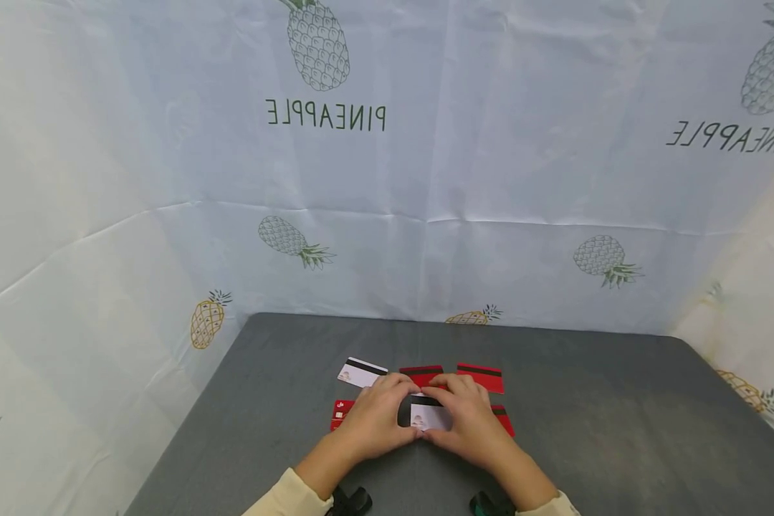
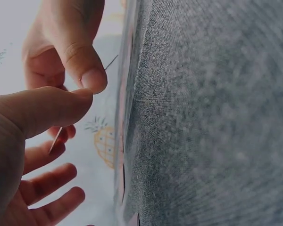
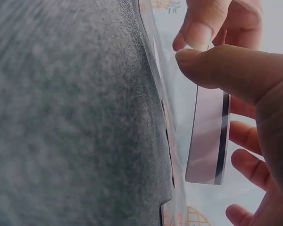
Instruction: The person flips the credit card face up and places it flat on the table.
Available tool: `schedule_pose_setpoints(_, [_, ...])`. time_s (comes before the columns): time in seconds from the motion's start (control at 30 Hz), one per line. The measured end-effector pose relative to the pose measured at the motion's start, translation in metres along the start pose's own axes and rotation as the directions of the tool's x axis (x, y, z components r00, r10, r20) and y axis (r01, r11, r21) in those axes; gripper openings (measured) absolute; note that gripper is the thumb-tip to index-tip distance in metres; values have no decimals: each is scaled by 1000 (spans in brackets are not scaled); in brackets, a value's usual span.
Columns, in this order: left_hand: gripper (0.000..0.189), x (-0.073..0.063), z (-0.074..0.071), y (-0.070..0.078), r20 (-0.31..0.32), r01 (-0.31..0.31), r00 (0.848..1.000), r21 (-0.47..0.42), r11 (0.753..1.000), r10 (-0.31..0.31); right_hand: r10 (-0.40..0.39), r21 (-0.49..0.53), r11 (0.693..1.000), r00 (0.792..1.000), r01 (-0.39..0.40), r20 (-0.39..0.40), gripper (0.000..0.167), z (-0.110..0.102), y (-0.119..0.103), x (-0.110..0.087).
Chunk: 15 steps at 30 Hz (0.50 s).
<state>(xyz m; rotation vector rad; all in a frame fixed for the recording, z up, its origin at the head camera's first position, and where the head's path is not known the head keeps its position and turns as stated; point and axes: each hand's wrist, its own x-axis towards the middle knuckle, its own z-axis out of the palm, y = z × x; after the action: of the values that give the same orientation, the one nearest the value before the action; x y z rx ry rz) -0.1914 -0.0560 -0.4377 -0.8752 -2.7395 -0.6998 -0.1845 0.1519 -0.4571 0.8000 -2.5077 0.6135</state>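
Both hands hold one pale bank card (image 1: 428, 414) with a black magnetic stripe, raised above the table. My left hand (image 1: 380, 416) grips its left end, thumb at the near edge and fingers at the far edge. At the same edges my right hand (image 1: 469, 421) pinches with thumb and fingers. The two thumb tips meet or nearly meet. From the right wrist view, the card (image 3: 205, 136) appears tilted, its stripe along the far side. In the left wrist view it shows only as a thin edge, mostly hidden behind the left thumb (image 2: 52, 110).
On the grey table (image 1: 587, 416) lie another pale striped card (image 1: 360, 372), two red striped cards (image 1: 421, 373) behind the hands, a red chip card (image 1: 340, 411) at left, and a red card (image 1: 504, 421) partly hidden at right. A pineapple-print curtain (image 1: 426, 172) surrounds the table.
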Motion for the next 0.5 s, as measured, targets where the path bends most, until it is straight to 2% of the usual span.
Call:
schedule_pose_setpoints(0.27, [51, -1, -2, 2, -8, 15, 1000, -1, 1000, -15, 36, -28, 999, 999, -36, 29, 61, -2, -3, 0])
schedule_pose_setpoints(0.5, [66, 0, -3, 1, 10, 32, 999, -11, 999, -32, 66, 29, 997, 998, -66, -8, 64, -3, -2, 1])
